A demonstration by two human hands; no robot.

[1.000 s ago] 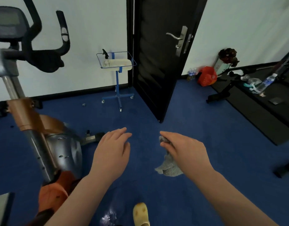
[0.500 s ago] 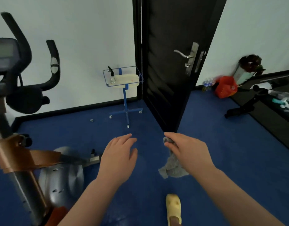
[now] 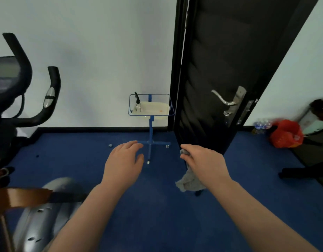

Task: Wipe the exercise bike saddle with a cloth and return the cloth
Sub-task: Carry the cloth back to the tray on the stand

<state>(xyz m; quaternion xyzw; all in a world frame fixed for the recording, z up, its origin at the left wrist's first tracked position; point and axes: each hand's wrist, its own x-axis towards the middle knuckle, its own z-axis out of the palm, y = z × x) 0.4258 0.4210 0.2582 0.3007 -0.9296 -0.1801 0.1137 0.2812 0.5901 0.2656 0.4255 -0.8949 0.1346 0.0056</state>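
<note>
My right hand [image 3: 205,163] is closed on a grey cloth [image 3: 189,180], which hangs down below the fingers over the blue floor. My left hand [image 3: 123,164] is held out beside it, fingers apart, holding nothing. The exercise bike [image 3: 24,195] stands at the left edge with its black handlebars [image 3: 48,99] and console [image 3: 6,73]; its saddle is out of view. Straight ahead against the wall stands a blue wheeled stand [image 3: 150,130] with a wire basket holding a white tray [image 3: 154,109] and a spray bottle [image 3: 137,102].
A black door [image 3: 220,73] stands open just right of the stand. A red bag [image 3: 286,134] and water bottles [image 3: 261,124] lie by the right wall. Dark equipment [image 3: 306,171] sits on a black mat at the right edge.
The view has lifted and swung left toward the blue stand and door, which look nearer. The bike has slid to the left edge. Both hands keep their pose, the cloth still in the right.
</note>
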